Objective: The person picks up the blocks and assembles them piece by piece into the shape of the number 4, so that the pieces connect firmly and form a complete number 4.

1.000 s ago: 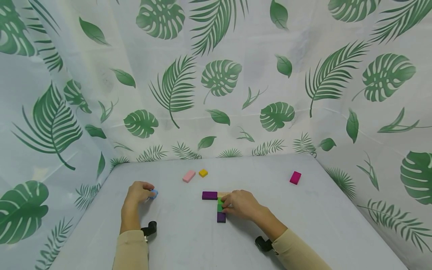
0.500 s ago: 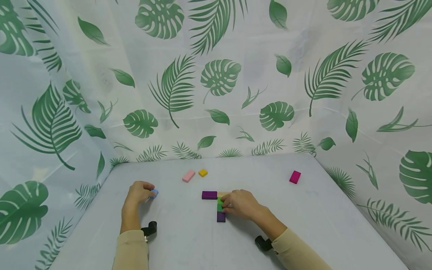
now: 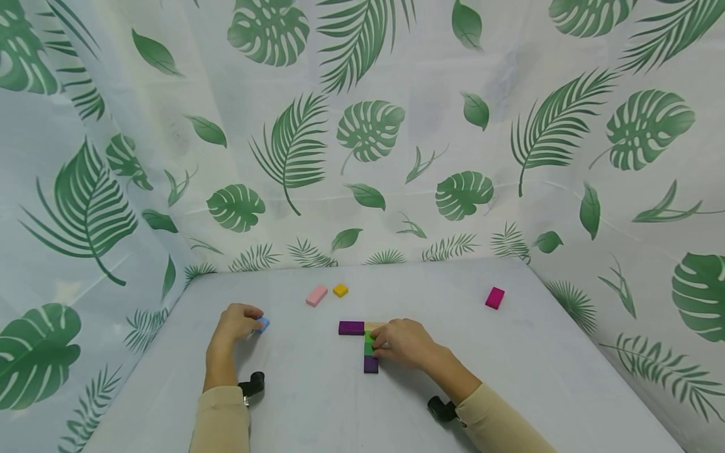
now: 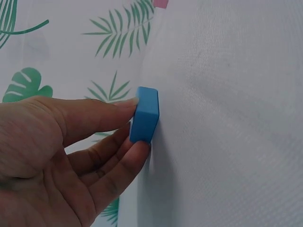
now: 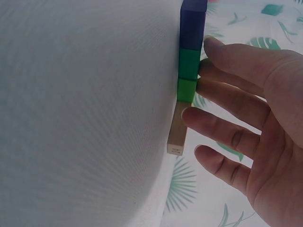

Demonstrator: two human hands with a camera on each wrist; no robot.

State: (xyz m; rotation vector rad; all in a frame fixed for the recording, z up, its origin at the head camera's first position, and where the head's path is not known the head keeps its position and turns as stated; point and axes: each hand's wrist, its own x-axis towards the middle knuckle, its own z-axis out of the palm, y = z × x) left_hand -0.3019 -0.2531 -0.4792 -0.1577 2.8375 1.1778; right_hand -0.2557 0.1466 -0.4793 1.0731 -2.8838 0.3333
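At the left of the table my left hand [image 3: 233,324] pinches a blue block [image 4: 146,113] between thumb and fingertips. My right hand [image 3: 406,343] lies over a T-like arrangement of blocks at the middle, its fingers loosely extended and touching them. The stem holds a light green block [image 5: 186,90], a darker green block [image 5: 189,64] and a dark purple block [image 3: 370,365]. Across the top lie a purple block [image 3: 352,328] and a plain wooden block [image 5: 178,130]. In the head view the right fingers partly hide the wooden and green blocks.
Farther back on the white table [image 3: 306,390] lie a pink block [image 3: 317,296] and a small yellow block [image 3: 340,290]. A magenta block [image 3: 495,298] sits at the back right. Leaf-patterned cloth [image 3: 396,239] walls the table behind and at the sides.
My left hand has shifted very slightly to the right with the blue block, which shows a little more beyond the fingers. The right hand and the arranged blocks have stayed in place.
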